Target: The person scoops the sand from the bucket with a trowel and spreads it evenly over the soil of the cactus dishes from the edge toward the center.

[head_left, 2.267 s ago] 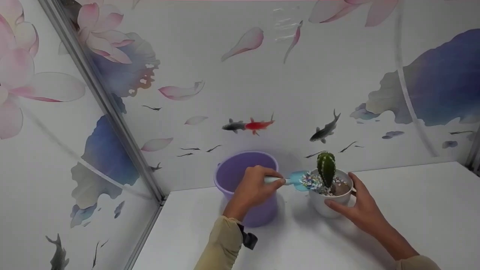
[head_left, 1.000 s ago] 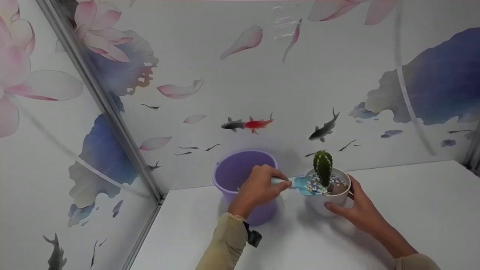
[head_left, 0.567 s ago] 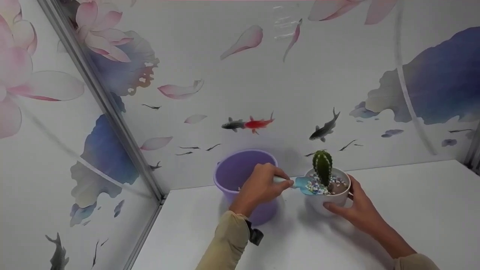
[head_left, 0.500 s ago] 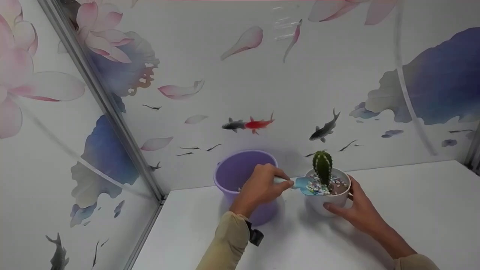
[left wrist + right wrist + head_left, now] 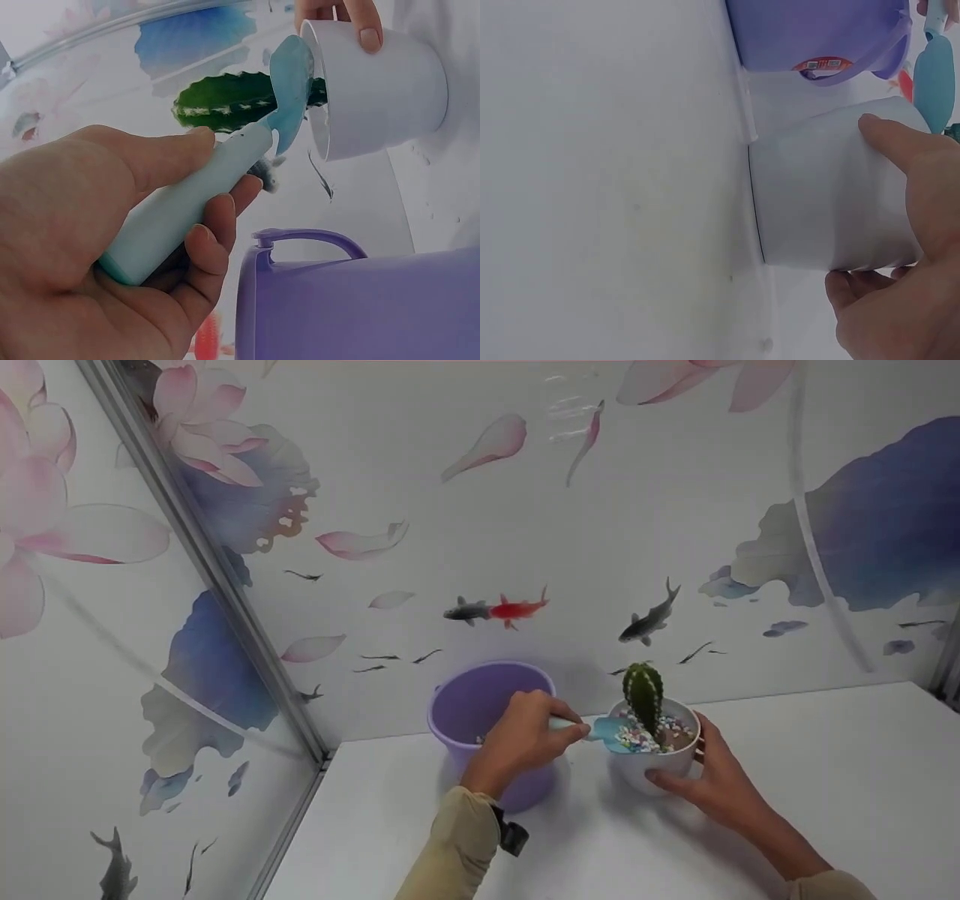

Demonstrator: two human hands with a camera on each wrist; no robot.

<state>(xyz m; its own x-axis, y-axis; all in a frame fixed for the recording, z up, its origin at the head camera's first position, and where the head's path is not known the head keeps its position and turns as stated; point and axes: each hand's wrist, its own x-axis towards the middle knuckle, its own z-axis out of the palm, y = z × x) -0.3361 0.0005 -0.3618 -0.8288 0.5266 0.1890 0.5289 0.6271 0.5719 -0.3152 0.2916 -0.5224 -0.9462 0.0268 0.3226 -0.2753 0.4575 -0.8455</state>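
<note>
My left hand [image 5: 525, 739] grips the pale handle of a small blue trowel [image 5: 611, 733], its fingers curled round it in the left wrist view. The trowel's blade rests over the left rim of a white pot [image 5: 652, 772], against multicoloured pebbles [image 5: 637, 739]. A green ribbed cactus [image 5: 643, 694] stands in the pot, leaning slightly left, with a patch of brown soil to its right. My right hand [image 5: 720, 780] holds the pot from the right, thumb at the front and fingers on the far side. In the right wrist view the pot's base meets the table.
A purple bucket [image 5: 450, 712] stands left of the pot, partly behind my left hand; a few pebbles show inside. Its handle [image 5: 315, 238] hangs at its side. The white table [image 5: 825, 780] ends at a printed wall behind and a metal-framed panel at left.
The trowel has moved right over the pot, and its heap of pebbles now lies lower, around the cactus. The pot has shifted slightly left with my right hand, which keeps its hold.
</note>
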